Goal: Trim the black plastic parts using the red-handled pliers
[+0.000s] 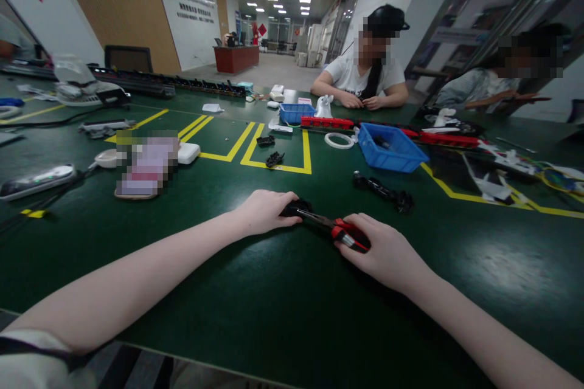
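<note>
My left hand (269,213) is closed around a small black part (296,208), held just above the green table (219,298). My fingers hide much of this part, so its exact kind does not show. In my right hand (381,249) are red-handled needle-nose pliers (344,234), with my fingers wrapped round the grips. The pliers' jaws point left and reach the black part; whether they pinch it I cannot tell. Beyond my right hand lies a black jointed piece (383,190). Two small black parts, one nearer (274,160) and one farther (265,141), lie by the yellow tape outline.
A blue bin (391,149) and a white tape ring (339,141) stand beyond the pliers. At left are a phone (148,164), a white case (188,153) and a power strip (39,181). Across the table sits a person (365,67), with another person (497,82) farther right.
</note>
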A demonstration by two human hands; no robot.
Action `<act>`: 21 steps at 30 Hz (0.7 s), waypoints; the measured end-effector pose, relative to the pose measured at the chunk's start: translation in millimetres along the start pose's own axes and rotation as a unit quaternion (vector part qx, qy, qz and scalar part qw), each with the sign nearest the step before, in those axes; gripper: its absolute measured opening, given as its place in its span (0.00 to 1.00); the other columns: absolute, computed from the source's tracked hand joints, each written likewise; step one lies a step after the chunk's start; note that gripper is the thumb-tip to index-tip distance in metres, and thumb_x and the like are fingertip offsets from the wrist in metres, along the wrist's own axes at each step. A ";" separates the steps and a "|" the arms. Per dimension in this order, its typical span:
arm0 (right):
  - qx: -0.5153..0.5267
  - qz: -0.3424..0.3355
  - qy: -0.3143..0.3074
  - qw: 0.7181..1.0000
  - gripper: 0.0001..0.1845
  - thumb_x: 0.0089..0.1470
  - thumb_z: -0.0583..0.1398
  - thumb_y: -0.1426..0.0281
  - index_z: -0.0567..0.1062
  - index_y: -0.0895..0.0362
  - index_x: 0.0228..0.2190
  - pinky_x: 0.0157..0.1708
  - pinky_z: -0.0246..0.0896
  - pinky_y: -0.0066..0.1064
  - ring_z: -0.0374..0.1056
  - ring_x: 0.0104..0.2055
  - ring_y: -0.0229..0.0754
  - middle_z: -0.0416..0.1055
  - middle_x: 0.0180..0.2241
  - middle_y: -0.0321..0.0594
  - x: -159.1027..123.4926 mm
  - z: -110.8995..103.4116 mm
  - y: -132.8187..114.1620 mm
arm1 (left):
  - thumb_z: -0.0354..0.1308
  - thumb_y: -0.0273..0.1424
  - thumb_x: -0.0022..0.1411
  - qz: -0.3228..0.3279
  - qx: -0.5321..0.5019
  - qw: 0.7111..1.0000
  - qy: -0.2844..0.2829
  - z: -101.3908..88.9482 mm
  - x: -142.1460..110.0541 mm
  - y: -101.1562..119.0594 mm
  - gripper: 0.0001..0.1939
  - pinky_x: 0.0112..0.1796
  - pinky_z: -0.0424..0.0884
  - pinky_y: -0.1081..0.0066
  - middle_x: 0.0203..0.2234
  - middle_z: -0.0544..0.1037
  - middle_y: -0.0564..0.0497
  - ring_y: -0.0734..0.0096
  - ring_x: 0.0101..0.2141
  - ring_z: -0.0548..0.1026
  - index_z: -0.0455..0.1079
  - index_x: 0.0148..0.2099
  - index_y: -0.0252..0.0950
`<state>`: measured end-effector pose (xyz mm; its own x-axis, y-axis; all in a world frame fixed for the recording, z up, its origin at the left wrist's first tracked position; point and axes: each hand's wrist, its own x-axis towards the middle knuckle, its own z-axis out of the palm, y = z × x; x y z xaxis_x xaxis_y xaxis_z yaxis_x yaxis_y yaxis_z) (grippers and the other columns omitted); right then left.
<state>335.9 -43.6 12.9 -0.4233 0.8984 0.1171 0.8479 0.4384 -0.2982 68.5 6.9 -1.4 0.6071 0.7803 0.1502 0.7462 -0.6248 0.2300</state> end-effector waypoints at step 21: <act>-0.086 -0.106 0.065 0.989 0.20 0.50 0.62 0.64 0.71 0.56 0.45 0.35 0.70 0.36 0.71 0.38 0.45 0.72 0.41 0.43 0.0 2.2 -2.0 | 0.54 0.41 0.62 0.050 -0.036 0.998 -0.002 -5.2 -4.0 2.6 0.18 0.27 0.64 0.73 0.27 0.78 0.54 0.66 0.26 0.77 0.66 0.52 0.40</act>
<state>333.4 -44.5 11.4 -0.5624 0.7770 0.2827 0.7912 0.6050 -0.0889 66.6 2.3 3.6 0.6785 0.7140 0.1728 0.6605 -0.6958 0.2822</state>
